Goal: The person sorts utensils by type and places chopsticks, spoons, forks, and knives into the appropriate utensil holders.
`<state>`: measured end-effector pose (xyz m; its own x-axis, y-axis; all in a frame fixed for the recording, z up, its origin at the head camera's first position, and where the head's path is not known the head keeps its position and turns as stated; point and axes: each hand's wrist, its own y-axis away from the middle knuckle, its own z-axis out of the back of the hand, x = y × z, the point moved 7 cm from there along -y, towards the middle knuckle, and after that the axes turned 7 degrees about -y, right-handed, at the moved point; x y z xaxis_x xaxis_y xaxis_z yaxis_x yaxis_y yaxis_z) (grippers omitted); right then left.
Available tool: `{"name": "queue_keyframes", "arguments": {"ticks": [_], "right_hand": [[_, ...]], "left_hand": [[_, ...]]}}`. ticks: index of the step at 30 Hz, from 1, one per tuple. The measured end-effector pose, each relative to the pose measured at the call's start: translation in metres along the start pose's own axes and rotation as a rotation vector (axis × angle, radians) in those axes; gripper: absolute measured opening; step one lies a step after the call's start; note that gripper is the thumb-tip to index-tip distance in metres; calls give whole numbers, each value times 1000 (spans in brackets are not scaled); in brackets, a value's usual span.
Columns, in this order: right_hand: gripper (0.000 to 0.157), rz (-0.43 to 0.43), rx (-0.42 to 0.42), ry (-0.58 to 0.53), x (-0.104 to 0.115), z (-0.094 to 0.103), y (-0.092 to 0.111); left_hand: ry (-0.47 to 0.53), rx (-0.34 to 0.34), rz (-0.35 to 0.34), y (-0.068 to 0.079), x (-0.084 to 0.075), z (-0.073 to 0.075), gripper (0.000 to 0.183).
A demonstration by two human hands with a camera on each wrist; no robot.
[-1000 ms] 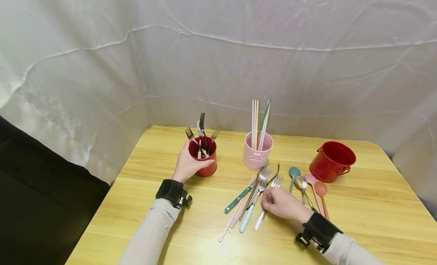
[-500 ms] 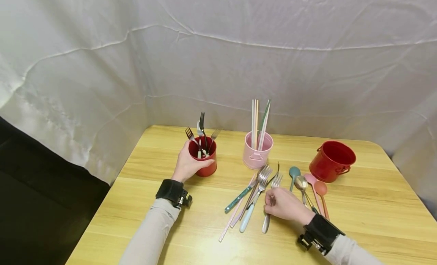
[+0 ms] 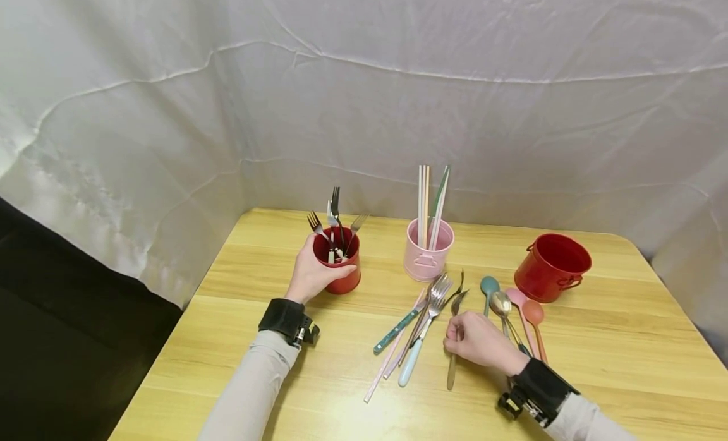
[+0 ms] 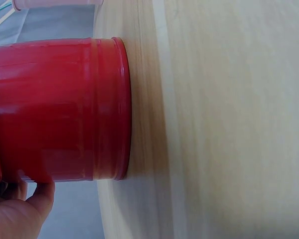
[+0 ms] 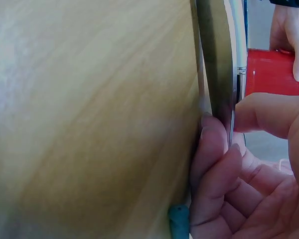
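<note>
My left hand grips the side of a red metal bucket, thumb along its near side. Several forks stand in that bucket, tines up. In the left wrist view the bucket's wall fills the left part and only some fingers show. With curled fingers and thumb my right hand pinches a metal fork, turned edge-on low over the table. The right wrist view shows its flat handle between thumb and fingers. Left of it lies a pile of forks, chopsticks and a teal-handled utensil.
A pink bucket with upright chopsticks stands at the back middle. Another red bucket stands at the right. Several spoons lie between it and my right hand. A pale curtain hangs behind the table.
My right hand has shifted slightly right with the fork and rolled it from flat to edge-on. The fork has come away from the pile's side. My left hand stays on the red bucket.
</note>
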<state>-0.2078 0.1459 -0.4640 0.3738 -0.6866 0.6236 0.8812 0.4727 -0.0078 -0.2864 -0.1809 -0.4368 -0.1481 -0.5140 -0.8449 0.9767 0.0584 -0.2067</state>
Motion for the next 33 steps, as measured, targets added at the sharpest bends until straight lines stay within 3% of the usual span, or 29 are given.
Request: {"name": "queue_keyframes", "arguments": {"ticks": [6,11,15,22,29,33], "right_hand": [[17,-33,-43,-73,-4,3,4],[16,-66,-200,-176,-8,13,9],[17,-31,-321,-279,-5,23,11],[22,75,-426,-418,13,34,9],[33,193,-459,-434,45,39,-7],[29,218,-447,-492,62,37,-27]], "left_hand": [[-10,3,11,0,2,0,89],[-8,4,10,-1,3,-1,88],[-4,3,13,-1,3,-1,88],[-6,6,18,-1,3,-1,88],[-9,8,22,0,2,-2,88],[-15,8,22,-1,3,-1,88]]}}
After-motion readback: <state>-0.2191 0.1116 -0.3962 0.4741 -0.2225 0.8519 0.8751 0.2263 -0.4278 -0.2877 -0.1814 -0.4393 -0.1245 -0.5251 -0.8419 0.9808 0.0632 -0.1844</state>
